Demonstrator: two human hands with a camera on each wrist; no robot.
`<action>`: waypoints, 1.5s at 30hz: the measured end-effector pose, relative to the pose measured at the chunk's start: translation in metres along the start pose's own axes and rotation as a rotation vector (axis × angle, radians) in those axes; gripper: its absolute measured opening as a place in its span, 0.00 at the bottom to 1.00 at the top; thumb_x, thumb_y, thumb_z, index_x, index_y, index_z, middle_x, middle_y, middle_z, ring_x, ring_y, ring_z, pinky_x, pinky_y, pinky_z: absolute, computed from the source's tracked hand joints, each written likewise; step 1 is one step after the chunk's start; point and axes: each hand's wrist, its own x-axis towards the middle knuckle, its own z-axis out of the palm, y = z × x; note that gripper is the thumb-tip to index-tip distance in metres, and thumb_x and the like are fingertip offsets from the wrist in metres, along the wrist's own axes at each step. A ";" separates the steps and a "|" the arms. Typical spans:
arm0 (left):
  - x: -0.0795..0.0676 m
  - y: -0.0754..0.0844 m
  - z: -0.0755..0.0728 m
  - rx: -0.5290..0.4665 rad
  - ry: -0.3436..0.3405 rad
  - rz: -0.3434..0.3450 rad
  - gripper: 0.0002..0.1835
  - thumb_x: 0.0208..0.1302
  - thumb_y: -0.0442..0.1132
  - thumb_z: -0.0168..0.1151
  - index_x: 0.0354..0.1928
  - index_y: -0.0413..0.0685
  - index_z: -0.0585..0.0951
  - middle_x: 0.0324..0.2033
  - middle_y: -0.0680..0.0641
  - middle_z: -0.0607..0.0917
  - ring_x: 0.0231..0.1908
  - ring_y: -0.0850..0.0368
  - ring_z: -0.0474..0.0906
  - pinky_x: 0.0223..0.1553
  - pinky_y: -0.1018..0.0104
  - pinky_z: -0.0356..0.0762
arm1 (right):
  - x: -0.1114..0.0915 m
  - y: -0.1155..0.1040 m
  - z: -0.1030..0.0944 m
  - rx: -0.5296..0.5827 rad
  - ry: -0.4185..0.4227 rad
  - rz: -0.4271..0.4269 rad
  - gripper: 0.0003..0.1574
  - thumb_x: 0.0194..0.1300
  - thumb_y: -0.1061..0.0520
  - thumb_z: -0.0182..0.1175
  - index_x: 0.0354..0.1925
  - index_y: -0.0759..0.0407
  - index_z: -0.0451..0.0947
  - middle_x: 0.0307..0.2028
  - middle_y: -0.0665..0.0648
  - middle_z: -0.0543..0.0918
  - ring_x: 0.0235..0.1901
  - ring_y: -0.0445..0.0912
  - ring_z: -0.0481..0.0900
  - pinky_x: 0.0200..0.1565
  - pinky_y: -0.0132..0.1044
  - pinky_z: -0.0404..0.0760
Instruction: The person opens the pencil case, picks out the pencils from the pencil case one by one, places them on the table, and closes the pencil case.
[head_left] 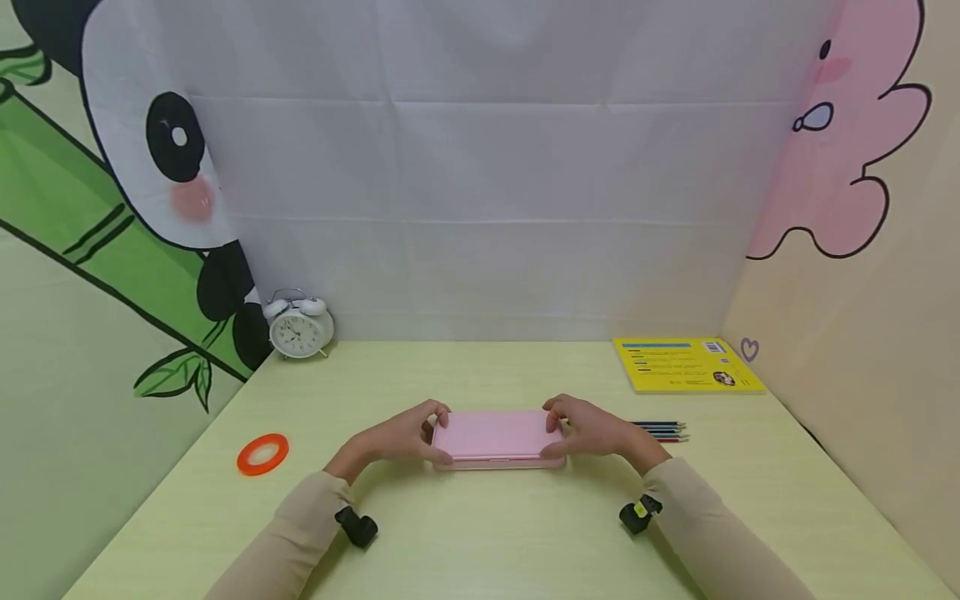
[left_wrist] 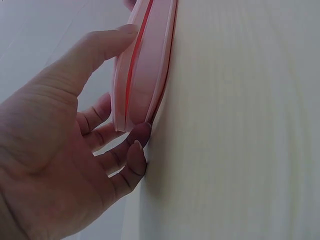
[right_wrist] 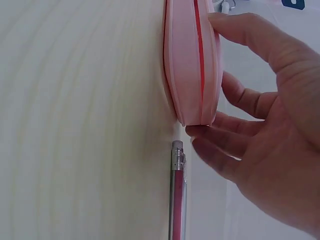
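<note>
A pink pencil case [head_left: 495, 435] lies on the table in front of the person, its long side facing them. My left hand [head_left: 405, 433] grips its left end, thumb along the near edge and fingers round the far side. At the opposite end my right hand [head_left: 590, 429] holds it in the same way. In the left wrist view a red line runs along the side of the case [left_wrist: 145, 70]. The lid looks closed, and what is inside is hidden. Several pencils [right_wrist: 177, 200] lie just beyond the right end of the case, partly behind the right wrist in the head view.
An orange tape roll [head_left: 262, 454] lies to the left. At the back left corner stands a white alarm clock [head_left: 297, 332]. A yellow book [head_left: 686, 367] lies flat at the back right. A white cloth [head_left: 487, 208] hangs behind the table [head_left: 480, 533].
</note>
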 end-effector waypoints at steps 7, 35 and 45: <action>0.001 0.000 -0.003 0.001 0.036 -0.020 0.25 0.48 0.45 0.81 0.42 0.50 0.75 0.51 0.47 0.76 0.40 0.52 0.75 0.38 0.60 0.72 | 0.001 0.000 0.003 0.025 0.009 -0.024 0.16 0.55 0.53 0.76 0.34 0.56 0.78 0.66 0.64 0.72 0.66 0.60 0.67 0.64 0.54 0.65; -0.002 0.001 0.000 0.016 -0.011 0.044 0.25 0.52 0.43 0.78 0.46 0.48 0.72 0.46 0.47 0.72 0.38 0.53 0.71 0.38 0.63 0.70 | 0.001 -0.003 0.004 -0.062 0.031 -0.062 0.18 0.54 0.52 0.77 0.35 0.56 0.77 0.63 0.65 0.74 0.63 0.61 0.70 0.64 0.55 0.65; -0.006 0.002 -0.006 0.045 -0.005 0.077 0.21 0.58 0.45 0.75 0.46 0.50 0.75 0.52 0.47 0.72 0.41 0.53 0.74 0.42 0.59 0.73 | -0.002 -0.002 0.000 -0.083 0.033 -0.063 0.17 0.58 0.48 0.73 0.39 0.54 0.78 0.64 0.64 0.73 0.65 0.61 0.68 0.65 0.56 0.65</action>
